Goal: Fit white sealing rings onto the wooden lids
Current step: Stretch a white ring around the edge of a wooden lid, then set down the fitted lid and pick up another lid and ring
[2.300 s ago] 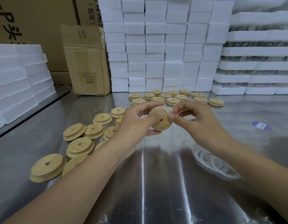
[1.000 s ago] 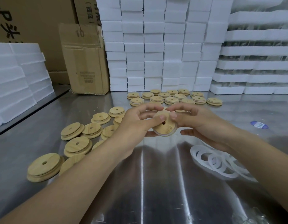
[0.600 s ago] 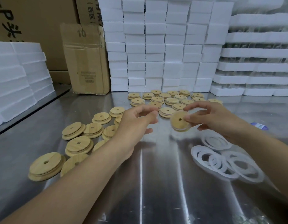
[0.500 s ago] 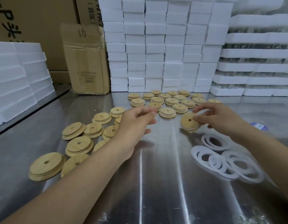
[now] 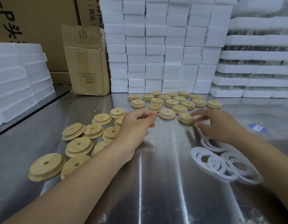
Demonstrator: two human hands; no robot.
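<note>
My right hand (image 5: 220, 125) is blurred, its fingers stretched out with the tips at the right edge of a wooden lid (image 5: 185, 118). That lid lies flat on the steel table (image 5: 156, 183), at the front of a group of several ringed lids (image 5: 172, 102). Hovering at centre, my left hand (image 5: 135, 125) has loosely curled fingers and holds nothing. Several bare lids with centre holes (image 5: 78, 146) lie scattered to its left. A pile of white sealing rings (image 5: 220, 160) lies under my right forearm.
Stacks of white foam blocks (image 5: 164, 46) wall off the back. Foam trays (image 5: 256, 62) stand at the right, and more foam (image 5: 15, 78) at the left. A cardboard box (image 5: 86, 62) stands at back left. A blue label (image 5: 258, 128) lies at the right.
Both hands held one lid together. My left hand let go, and my right hand carried the lid forward and right, then set it down by the ringed lids.
</note>
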